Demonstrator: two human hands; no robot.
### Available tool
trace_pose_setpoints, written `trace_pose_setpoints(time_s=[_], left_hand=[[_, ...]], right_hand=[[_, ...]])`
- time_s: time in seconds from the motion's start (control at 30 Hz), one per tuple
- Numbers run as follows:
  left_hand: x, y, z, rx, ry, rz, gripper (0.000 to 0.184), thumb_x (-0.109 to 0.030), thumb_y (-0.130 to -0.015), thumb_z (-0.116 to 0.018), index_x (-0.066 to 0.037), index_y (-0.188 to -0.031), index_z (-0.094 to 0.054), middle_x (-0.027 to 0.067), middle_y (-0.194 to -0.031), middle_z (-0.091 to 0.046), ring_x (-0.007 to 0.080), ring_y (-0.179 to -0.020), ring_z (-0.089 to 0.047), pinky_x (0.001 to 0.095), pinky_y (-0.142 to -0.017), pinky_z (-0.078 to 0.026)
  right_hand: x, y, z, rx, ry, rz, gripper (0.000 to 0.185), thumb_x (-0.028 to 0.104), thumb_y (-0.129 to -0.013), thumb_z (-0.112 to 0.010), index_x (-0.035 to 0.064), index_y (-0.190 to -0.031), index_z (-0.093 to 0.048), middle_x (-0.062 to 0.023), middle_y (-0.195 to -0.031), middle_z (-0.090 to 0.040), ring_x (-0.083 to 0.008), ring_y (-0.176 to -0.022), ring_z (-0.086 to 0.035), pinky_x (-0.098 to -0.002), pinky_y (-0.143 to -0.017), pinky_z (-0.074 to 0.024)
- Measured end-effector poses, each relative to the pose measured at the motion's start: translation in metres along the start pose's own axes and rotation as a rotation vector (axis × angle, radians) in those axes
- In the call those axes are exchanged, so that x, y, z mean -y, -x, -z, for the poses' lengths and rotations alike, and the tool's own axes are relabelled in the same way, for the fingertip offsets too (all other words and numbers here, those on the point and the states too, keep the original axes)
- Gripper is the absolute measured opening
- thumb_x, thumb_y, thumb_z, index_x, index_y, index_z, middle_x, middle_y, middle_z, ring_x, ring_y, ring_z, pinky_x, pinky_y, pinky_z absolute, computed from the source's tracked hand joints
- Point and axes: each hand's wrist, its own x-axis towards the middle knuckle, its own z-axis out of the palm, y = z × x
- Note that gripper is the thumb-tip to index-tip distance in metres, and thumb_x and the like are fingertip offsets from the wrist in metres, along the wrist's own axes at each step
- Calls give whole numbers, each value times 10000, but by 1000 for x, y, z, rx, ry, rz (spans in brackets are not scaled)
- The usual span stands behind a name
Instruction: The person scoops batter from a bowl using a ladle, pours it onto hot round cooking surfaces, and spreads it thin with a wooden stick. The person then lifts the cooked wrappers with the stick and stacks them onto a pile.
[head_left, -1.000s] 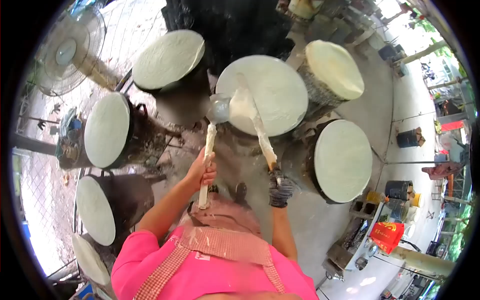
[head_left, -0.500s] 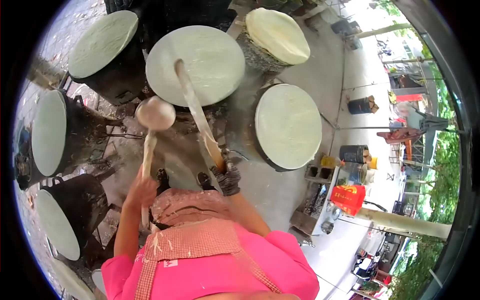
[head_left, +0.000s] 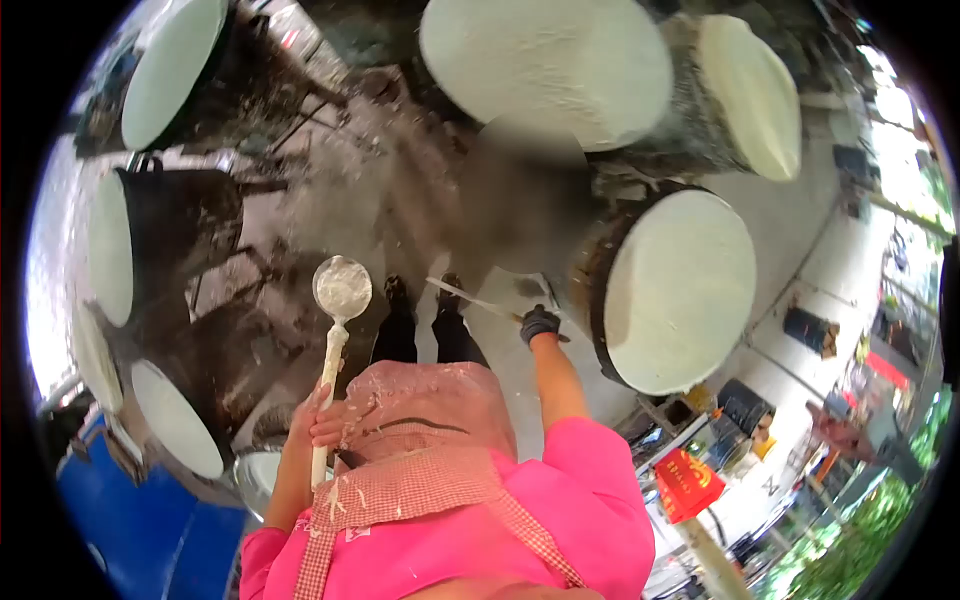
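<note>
My left hand (head_left: 328, 420) is wrapped round the pale handle of a ladle (head_left: 343, 288), whose round bowl holds a whitish, lumpy substance. In a dark glove, my right hand (head_left: 540, 325) grips a long flat stick (head_left: 475, 304) that points left, above the floor near my feet. To the right of that hand is a large round white-topped drum (head_left: 680, 292). Ahead stands another wide white-topped drum (head_left: 550, 65), with a yellowish-topped one (head_left: 750, 98) beside it. Neither tool touches a drum.
Several more white-topped drums (head_left: 110, 248) line the left side. A blue object (head_left: 140, 520) and a metal basin (head_left: 258, 480) are at the lower left. To the right are a red bag (head_left: 688, 484), a dark bucket (head_left: 808, 330) and a post. My feet are on the floor.
The view has turned toward the left-hand drums and the floor. The ladle is now lower with its bowl facing up, and the stick has left the area over the middle drum and swung down.
</note>
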Motion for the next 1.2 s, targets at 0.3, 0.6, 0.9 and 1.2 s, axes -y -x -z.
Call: trace_pose_setpoints(time_s=[0.3,0.6,0.9,1.2], left_hand=[[15,1,32,20,242,-71,397,-299,-919,-268,-318,-1306,-181,49,-551,-371,111,-383,-359,249,-330,-351],[12,6,40,52,164,-60,385,-295,-908,-318,-289,-1286,-245,44,-562,-388,111,-388,-379,235,-317,-337],[0,9,24,42,185,-87,149,-266,-832,-494,-122,-793,-484,2,-480,-355,68,-311,-287,185,-253,-238],[-68,46,1,253,235,-187,289,-270,-819,-509,-58,-634,-443,6,-462,-360,74,-310,-299,186,-257,-229]], right_hand=[[-2,-80,-23,107,735,167,213,211,-764,-504,146,-909,-646,-33,-1000,-603,-185,-951,-553,-368,-755,-415],[-11,-107,-50,-18,461,218,340,244,-847,-351,69,-1019,-587,-120,-1069,-557,-261,-1014,-509,-394,-810,-382],[32,-6,35,-360,-237,453,290,251,-804,-448,57,-999,-539,-119,-838,-598,-228,-786,-565,-301,-671,-443],[135,99,261,-515,-617,495,298,340,-740,-587,86,-896,-592,-104,-745,-587,-192,-701,-564,-337,-647,-435]])
